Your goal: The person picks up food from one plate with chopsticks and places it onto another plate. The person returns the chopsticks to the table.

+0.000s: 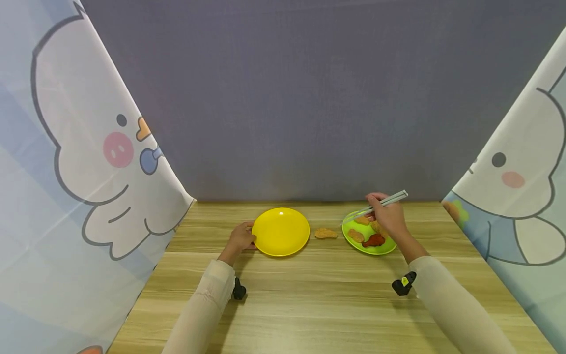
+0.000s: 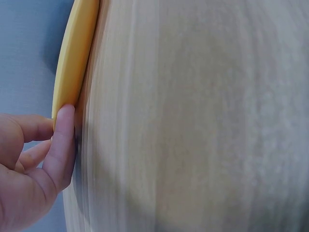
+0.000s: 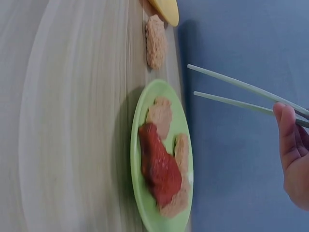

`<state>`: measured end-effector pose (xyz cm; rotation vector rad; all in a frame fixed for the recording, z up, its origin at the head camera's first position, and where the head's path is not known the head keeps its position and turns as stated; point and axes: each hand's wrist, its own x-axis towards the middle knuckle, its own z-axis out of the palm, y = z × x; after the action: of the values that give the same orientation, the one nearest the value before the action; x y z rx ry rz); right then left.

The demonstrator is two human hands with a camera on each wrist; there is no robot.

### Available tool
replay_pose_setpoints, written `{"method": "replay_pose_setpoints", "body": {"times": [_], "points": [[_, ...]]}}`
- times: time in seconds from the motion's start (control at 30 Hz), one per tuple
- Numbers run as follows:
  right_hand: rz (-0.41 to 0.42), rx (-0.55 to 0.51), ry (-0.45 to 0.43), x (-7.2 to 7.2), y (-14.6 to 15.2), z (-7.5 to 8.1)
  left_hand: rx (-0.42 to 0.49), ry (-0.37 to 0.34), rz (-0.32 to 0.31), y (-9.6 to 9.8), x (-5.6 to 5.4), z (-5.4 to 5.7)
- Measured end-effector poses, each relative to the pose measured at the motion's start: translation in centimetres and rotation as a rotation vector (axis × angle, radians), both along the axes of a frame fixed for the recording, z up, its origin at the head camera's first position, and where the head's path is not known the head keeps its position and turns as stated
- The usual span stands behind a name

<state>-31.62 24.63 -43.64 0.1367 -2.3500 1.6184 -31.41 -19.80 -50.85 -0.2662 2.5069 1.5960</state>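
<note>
My left hand (image 1: 241,236) grips the left rim of a round yellow plate (image 1: 281,231), thumb and fingers at its edge in the left wrist view (image 2: 60,140). Nothing lies on that plate. A pair of pale chopsticks (image 1: 395,197) is held in my right hand (image 1: 389,216), over the green plate (image 3: 166,224). Their tips stand apart with nothing between them (image 3: 241,84). On the green plate are a reddish-brown chicken drumstick (image 3: 161,166) and several breaded nuggets (image 1: 355,236). Between the two plates, one breaded piece (image 1: 326,233) lies on the table.
The wooden table (image 1: 300,305) meets a grey cloth wall (image 1: 309,108) just behind the plates. Cartoon-printed curtains (image 1: 88,147) stand at both sides. A small black device is strapped at each wrist (image 1: 403,283).
</note>
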Motion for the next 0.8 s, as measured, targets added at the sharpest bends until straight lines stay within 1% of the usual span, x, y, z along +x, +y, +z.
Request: {"method": "replay_pose_setpoints", "body": {"times": [0.23, 0.43, 0.6, 0.8], "points": [[-0.05, 0.028, -0.054, 0.5, 1.5, -0.1, 0.003, 0.008, -0.009, 0.0, 0.0, 0.2], [-0.055, 0.026, -0.109, 0.9, 2.3, -0.2, -0.004, 0.004, -0.003, 0.0, 0.0, 0.0], [-0.053, 0.041, -0.127, 1.1, 2.7, -0.3, -0.013, 0.007, -0.003, 0.0, -0.1, -0.1], [-0.062, 0.063, -0.154, 1.0, 3.2, -0.9, -0.021, 0.009, -0.005, 0.1, -0.1, -0.1]]}}
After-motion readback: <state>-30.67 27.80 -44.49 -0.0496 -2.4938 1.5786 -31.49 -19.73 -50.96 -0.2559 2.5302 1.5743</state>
